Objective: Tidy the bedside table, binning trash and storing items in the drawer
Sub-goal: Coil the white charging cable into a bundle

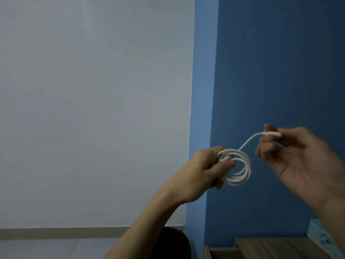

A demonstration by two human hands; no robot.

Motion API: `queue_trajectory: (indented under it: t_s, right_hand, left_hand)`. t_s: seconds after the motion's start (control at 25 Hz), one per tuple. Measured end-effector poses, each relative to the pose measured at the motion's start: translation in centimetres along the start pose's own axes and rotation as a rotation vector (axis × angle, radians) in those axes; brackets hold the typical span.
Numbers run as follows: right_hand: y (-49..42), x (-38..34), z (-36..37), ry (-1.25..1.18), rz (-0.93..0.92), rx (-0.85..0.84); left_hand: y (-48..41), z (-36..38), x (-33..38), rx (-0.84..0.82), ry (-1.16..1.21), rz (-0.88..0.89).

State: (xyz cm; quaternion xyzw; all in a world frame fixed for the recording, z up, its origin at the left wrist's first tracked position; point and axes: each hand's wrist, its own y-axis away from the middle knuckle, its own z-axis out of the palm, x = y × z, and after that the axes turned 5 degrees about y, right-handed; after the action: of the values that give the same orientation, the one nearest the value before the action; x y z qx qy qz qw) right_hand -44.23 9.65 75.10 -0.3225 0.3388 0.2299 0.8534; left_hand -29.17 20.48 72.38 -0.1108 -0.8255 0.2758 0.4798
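Note:
A white charging cable (240, 171) is wound into a coil of several loops, held up in front of the blue wall. My left hand (203, 171) pinches the left side of the coil between thumb and fingers. The cable's free end rises to the right, where my right hand (302, 156) holds its white plug (271, 134) between thumb and fingertips, palm facing me. The wooden bedside table (270, 247) shows at the bottom right, far below both hands.
A light blue box (317, 230) stands on the table at the right, partly behind my right forearm. A black bin (173, 240) sits on the floor left of the table, partly hidden by my left forearm. A pale wall fills the left.

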Motion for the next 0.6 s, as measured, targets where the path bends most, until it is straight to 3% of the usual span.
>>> queue_trajectory:
  t_s: [0.16,0.28,0.6]
  right_hand:
    - [1.1,1.2,0.0,0.341,-0.063,-0.101]
    - [1.6,2.3,0.1,0.659,-0.272,-0.171]
    - [1.1,3.7,0.0,1.152,-0.722,0.084]
  left_hand:
    - [-0.1,0.3,-0.7,0.128,-0.102,0.006]
    - [-0.5,0.6,-0.9,0.19,-0.145,0.025]
    - [-0.4,0.8,-1.1,0.173,-0.08,0.05]
